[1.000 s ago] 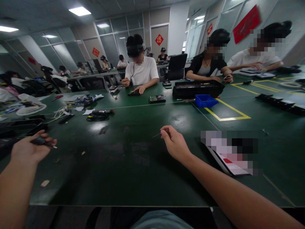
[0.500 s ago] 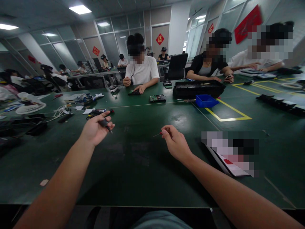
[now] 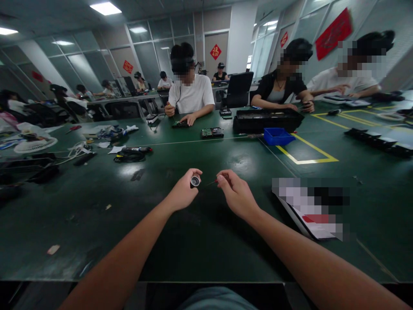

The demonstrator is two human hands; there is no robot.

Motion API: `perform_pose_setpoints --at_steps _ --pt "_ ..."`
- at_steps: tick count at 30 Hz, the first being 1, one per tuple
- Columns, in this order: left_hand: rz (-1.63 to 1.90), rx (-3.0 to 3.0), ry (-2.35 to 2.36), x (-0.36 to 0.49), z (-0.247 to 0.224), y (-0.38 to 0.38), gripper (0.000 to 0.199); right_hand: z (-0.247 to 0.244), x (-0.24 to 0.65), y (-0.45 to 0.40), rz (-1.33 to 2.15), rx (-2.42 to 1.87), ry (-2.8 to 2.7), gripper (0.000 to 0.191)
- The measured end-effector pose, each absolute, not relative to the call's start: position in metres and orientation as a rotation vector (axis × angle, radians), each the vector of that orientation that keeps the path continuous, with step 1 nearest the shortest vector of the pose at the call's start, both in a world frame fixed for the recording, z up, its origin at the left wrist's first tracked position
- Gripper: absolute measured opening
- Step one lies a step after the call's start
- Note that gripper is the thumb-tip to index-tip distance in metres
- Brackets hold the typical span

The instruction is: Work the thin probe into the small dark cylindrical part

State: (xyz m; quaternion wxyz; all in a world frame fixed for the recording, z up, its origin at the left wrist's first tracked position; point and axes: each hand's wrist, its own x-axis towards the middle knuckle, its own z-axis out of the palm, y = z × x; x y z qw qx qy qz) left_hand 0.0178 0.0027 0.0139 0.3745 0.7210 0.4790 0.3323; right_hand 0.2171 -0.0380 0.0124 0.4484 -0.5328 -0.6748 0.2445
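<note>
The left hand (image 3: 180,193) is half closed around a small round part (image 3: 195,181), its open end facing the wearer, above the bench (image 3: 180,254). The right hand (image 3: 238,194) pinches a thin tool (image 3: 212,182) just beside it, thumb and fingers closed near its red section. The part looks light and stiff, perhaps slippery on its curved side, so it is best held around the outer wall. The tool's thin shaft may bend; the handle seems the safer place to hold.
</note>
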Motion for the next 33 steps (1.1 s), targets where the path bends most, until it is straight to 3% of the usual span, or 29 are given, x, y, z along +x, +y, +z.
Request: perform_pose_setpoints --at_steps 6,17,33 --pt "0.699 2.127 1.325 0.008 -0.002 0.006 0.028 0.016 0.216 -0.039 0.646 -1.316 -1.689 0.021" --pt "0.853 2.182 1.305 0.004 -0.006 0.013 0.037 0.01 0.219 -0.036 0.76 -1.106 -1.362 0.025" --pt "0.829 2.195 1.274 0.005 -0.004 0.011 0.038 0.008 0.22 -0.034 0.798 -1.136 -1.43 0.022"
